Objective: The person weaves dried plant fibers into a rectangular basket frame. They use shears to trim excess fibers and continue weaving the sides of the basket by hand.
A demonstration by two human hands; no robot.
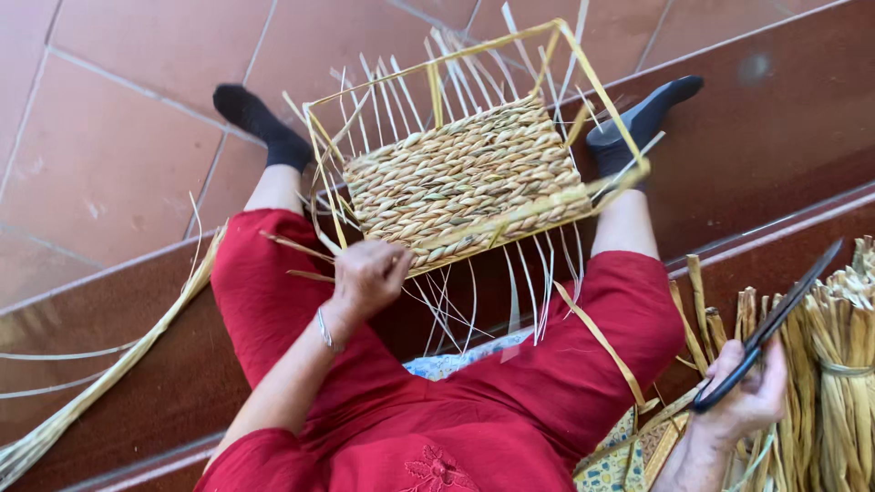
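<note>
Straw-coloured weave fills the middle of the view: a half-made basket (465, 178) of twisted fibre, framed by a yellow rectangular frame (597, 87), lies tilted between the person's knees, propped against the red trousers (510, 401). Thin pale strips (474, 301) stick out from its upper and lower edges, the lower ones hanging down between the legs. The left hand (367, 273) sits at the basket's near left corner, fingers curled inward and touching the woven edge, pinching at the fibre there; a thin bangle (325, 330) rings the wrist. The right hand (747, 392) is held well apart from the basket, out over the step on the right, closed around the handles of dark scissors (770, 323) whose long blades point up and to the right and lie together. Just beside that hand stands a bundle of dried rushes (843, 364), tied with a band. A long sheaf of the same material (109, 369) lies along the dark brown step on the left. Both feet, in black socks (260, 118), rest on the reddish floor tiles (109, 137) beyond the basket.
</note>
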